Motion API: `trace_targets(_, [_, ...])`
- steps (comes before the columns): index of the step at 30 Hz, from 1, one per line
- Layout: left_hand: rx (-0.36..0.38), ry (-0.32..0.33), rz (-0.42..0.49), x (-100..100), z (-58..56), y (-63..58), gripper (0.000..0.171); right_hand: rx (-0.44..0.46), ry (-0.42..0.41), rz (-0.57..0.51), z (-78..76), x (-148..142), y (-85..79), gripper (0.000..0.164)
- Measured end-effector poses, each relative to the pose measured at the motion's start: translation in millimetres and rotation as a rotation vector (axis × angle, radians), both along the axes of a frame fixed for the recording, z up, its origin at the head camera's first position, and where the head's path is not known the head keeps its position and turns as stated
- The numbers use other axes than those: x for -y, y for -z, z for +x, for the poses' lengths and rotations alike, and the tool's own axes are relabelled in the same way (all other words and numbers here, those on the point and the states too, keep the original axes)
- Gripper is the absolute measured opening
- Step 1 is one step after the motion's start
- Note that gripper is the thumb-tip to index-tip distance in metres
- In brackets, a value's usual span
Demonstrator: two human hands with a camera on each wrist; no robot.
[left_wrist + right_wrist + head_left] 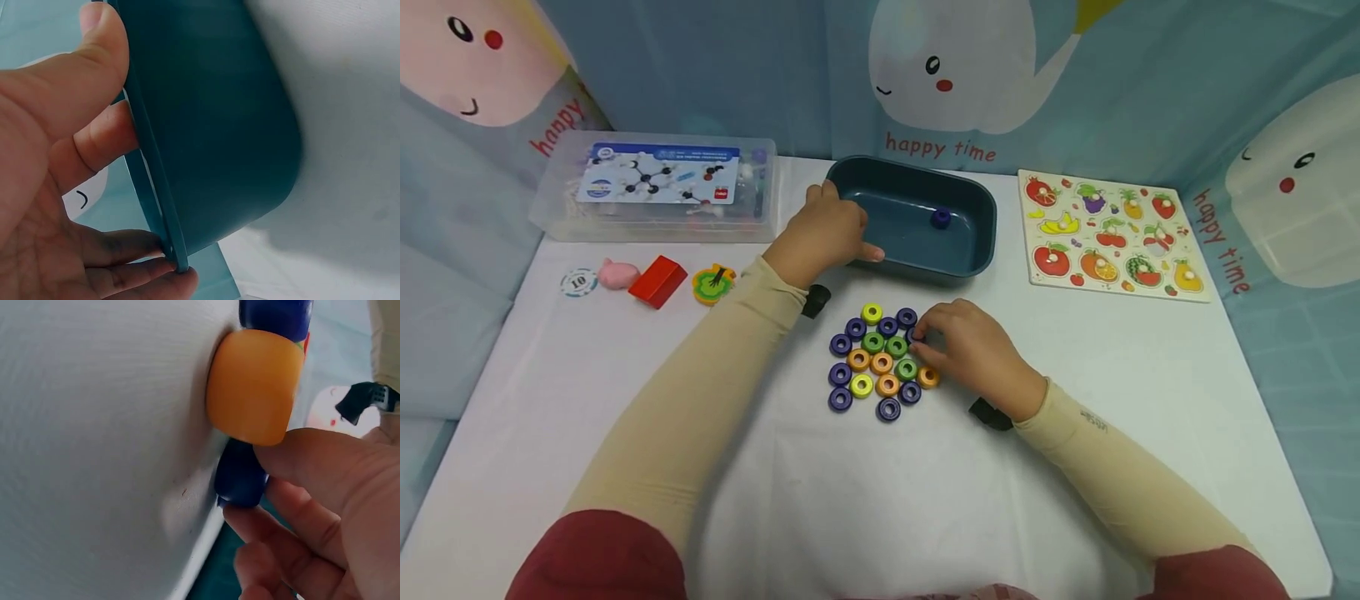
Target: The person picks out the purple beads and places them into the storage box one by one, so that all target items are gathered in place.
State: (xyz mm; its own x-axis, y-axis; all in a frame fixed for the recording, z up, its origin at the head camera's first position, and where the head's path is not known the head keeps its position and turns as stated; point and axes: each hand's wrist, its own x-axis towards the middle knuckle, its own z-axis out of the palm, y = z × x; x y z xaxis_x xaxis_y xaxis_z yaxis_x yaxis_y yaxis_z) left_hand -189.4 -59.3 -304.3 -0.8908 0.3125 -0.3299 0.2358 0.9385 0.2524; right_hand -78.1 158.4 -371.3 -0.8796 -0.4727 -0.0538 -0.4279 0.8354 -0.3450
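Note:
With thumb and fingers on its rim, my left hand [822,232] grips the left end of a dark teal plastic basin [891,229]. In the left wrist view, fingertips overlap the rim of the basin [219,125]. One purple ring bead [941,218] lies inside the basin. My right hand [976,350] pinches another purple ring bead [240,476] between thumb and finger, at the right edge of a flat cluster of purple, green, orange and yellow ring beads [882,363]. An orange bead [253,387] sits beside the thumb.
A clear lidded box [662,221] stands at the back left. Before it lie a round token [578,282], a pink pig [618,274], a red block [658,282] and a green tree piece [712,284]. A fruit puzzle board [1112,237] lies back right, near the printed curtain [760,75].

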Motion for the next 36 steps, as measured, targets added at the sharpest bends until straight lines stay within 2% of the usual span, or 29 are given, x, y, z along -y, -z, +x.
trace_targets(5, [-0.006,-0.005,-0.005,0,0.4,1.0,0.048,-0.029,-0.014,0.03,1.5,1,-6.1,0.013])
trace_targets(9, [0.002,0.006,0.002,0,0.2,-0.4,0.05,-0.137,0.008,-0.023,2.0,0,-32.3,0.013])
trace_targets(11, [-0.002,0.009,0.003,1,-0.1,-1.4,0.05,-0.201,0.062,-0.06,-8.8,-3,-49.7,0.016])
trace_targets(14, [-0.006,-0.002,0.004,2,-0.4,-2.4,0.049,-0.267,0.162,-0.078,-44.4,-14,-62.4,0.019])
trace_targets(17, [0.011,-0.016,0.01,2,0.3,-2.0,0.049,-0.267,0.228,-0.029,-85.6,-27,-55.5,0.02])
trace_targets(19, [0.019,-0.019,0.01,2,0.5,-1.4,0.05,-0.252,0.234,0.014,-107.4,-34,-45.5,0.019])
trace_targets(23, [0.02,-0.018,0.006,1,0.0,0.0,0.049,-0.223,0.229,0.113,-134.5,-39,-29.8,0.018])
trace_targets(28, [0.016,-0.008,-0.01,1,-0.8,1.9,0.049,-0.243,0.237,0.185,-147.1,-34,-22.0,0.018])
trace_targets(36, [0.018,-0.01,-0.01,0,-1.4,1.3,0.049,-0.146,0.307,0.17,-151.3,-30,-14.1,0.022])
